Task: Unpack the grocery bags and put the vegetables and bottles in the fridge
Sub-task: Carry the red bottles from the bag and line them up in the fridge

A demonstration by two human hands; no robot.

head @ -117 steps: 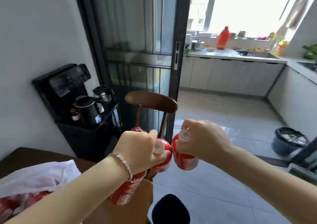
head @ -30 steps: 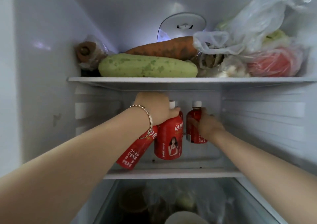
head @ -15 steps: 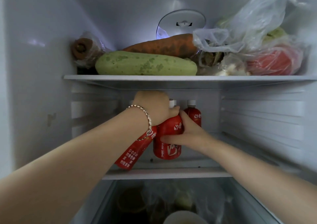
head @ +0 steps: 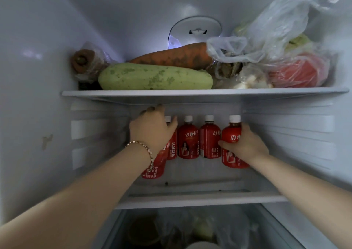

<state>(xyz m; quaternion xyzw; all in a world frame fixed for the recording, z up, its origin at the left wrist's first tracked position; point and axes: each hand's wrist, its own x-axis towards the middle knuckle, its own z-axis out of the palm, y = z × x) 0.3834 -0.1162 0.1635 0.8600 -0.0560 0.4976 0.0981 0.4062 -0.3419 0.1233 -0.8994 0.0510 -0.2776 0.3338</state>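
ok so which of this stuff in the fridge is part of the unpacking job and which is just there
Part of the job: tilted juice bottle in the left grip; rightmost juice bottle in the right grip; standing bottles between them; marrow, carrot, bagged vegetables above.
Just there: round vent cover; bottom drawer.

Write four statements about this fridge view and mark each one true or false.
1. The right hand grips the rightmost juice bottle. True.
2. The carrot lies in front of the pale green squash. False: it lies behind the squash.
3. The juice bottles' caps are white. True.
4. The left hand is empty. False: it holds a tilted juice bottle.
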